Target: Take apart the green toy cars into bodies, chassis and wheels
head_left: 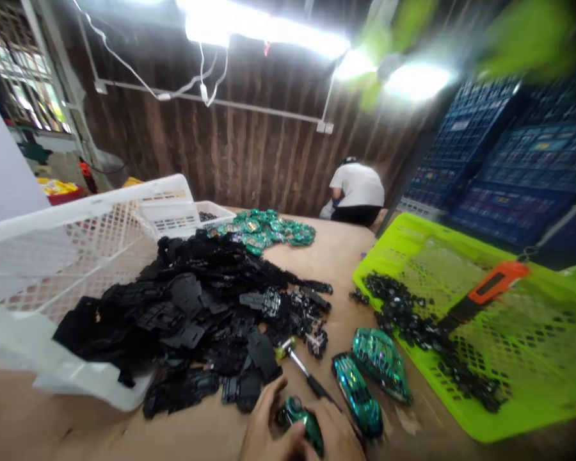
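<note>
At the bottom edge, a shiny green toy car (307, 426) is held between both hands, with a small round dark part showing at its upper end. My left hand (263, 426) grips it from the left, thumb across its near side. From the right, my right hand (335, 432) closes round the same car; its lower part is hidden by the fingers. Just beyond the hands lies a small hammer (303, 368) with a yellowish head and black handle. Two more green toy cars, one narrow (358, 394) and one broader (383, 363), rest right of my right hand.
Black plastic car bases (182, 314) spill from a tipped white basket (100, 211). Behind them are green car shells (269, 227). A lime green basket (523, 384) holds small black parts (408, 314); an orange-black power screwdriver (487, 291) hangs over it. Another person (360, 192) bends down beyond the table.
</note>
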A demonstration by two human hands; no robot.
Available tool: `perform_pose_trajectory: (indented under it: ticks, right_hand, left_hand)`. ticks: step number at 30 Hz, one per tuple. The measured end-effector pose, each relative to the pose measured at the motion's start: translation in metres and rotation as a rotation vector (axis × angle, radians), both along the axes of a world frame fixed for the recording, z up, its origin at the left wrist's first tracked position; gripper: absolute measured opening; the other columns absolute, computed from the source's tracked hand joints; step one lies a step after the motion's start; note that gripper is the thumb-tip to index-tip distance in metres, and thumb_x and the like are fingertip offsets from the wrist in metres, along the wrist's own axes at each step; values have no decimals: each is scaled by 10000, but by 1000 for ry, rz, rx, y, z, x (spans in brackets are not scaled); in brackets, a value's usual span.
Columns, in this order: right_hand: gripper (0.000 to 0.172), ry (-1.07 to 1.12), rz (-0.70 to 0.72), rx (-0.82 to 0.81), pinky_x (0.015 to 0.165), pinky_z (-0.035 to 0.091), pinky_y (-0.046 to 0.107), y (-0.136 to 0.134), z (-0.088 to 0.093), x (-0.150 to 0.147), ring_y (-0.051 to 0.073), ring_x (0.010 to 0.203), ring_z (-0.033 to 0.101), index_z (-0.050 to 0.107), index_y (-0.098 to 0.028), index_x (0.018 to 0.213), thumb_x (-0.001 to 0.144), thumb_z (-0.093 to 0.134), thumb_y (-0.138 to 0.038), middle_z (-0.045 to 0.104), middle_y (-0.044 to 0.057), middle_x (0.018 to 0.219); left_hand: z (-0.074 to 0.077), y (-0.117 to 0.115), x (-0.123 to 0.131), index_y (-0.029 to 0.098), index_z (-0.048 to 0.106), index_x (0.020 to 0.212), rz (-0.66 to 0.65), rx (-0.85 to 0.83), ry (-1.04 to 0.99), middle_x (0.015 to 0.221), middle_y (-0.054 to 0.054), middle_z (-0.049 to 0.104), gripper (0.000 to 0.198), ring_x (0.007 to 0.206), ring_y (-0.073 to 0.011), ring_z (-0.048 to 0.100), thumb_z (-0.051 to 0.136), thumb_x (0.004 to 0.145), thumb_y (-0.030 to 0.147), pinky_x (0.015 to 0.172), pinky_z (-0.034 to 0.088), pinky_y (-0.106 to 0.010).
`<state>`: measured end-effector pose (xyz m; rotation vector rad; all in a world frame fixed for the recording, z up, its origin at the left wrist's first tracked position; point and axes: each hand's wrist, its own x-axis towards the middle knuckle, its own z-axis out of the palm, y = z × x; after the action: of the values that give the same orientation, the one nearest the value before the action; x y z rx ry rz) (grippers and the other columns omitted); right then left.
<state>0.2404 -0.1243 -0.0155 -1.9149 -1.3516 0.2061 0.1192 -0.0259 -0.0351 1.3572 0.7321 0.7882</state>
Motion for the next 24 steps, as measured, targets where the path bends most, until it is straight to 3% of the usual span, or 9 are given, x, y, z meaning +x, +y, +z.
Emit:
perform_pose_trajectory:
  ticks: [2, 5, 8, 11, 13, 16, 20, 24]
  right_hand:
    - [413, -85, 24, -47, 915, 477, 407, -5, 18, -7, 292, 1041, 619, 652, -209, 1133, 730, 564, -189, 670, 110, 1131]
    - [309, 147, 102, -167, 894, 481, 392, -2, 35, -1, 257, 998, 634, 675, -200, 1080, 818, 519, -253, 696, 93, 1071]
    - [276, 398, 63, -176, 767, 513, 343, 5, 32, 12, 236, 857, 669, 718, -187, 942, 824, 525, -345, 732, 75, 920]
    - [248, 472, -29, -140, 658, 506, 324, 6, 22, 15, 222, 692, 656, 697, -162, 778, 780, 553, -363, 714, 63, 731]
    - [242, 442, -57, -121, 650, 499, 326, 1, 19, 10, 218, 677, 643, 653, -163, 742, 792, 536, -369, 688, 60, 699]
    - [167, 229, -47, -92, 740, 494, 343, -15, 21, -1, 234, 830, 641, 625, -178, 873, 786, 568, -308, 685, 71, 855]
    - [128, -12, -47, -39, 744, 491, 333, -31, 22, -14, 231, 849, 631, 594, -183, 918, 809, 531, -204, 660, 81, 869]
    - [132, 2, -37, -20, 760, 492, 347, -30, 22, -10, 238, 848, 636, 617, -175, 900, 801, 539, -213, 673, 84, 858]
  left_hand:
    - [10, -5, 0, 158, 601, 1135, 7, 29, 81, 1205, -146, 619, 537, 1178, -306, 532, 706, 652, 365, 1054, 361, -450]
    - [23, -7, 6, 156, 600, 1115, -31, -24, 69, 1116, -107, 654, 508, 1087, -272, 578, 706, 633, 277, 982, 415, -408]
    - [32, -6, 11, 153, 632, 1056, -56, -84, 88, 1088, -89, 658, 460, 1033, -249, 581, 692, 600, 174, 919, 434, -356]
    - [36, -5, 13, 153, 662, 1006, -81, -117, 135, 987, -57, 660, 436, 894, -207, 582, 658, 572, 114, 797, 447, -296]
    - [37, -5, 13, 149, 666, 1001, -82, -151, 142, 877, -30, 641, 441, 781, -169, 560, 650, 563, 111, 705, 433, -259]
    - [34, -4, 13, 149, 663, 948, -97, -196, 103, 754, 3, 588, 378, 679, -135, 515, 659, 570, 146, 621, 400, -229]
    - [26, 0, 12, 152, 613, 750, -210, -155, 20, 714, 15, 547, 228, 673, -131, 495, 712, 577, 261, 623, 392, -226]
    - [26, 1, 5, 159, 599, 774, -227, -40, 61, 737, 6, 546, 257, 728, -158, 521, 707, 643, 353, 678, 425, -254]
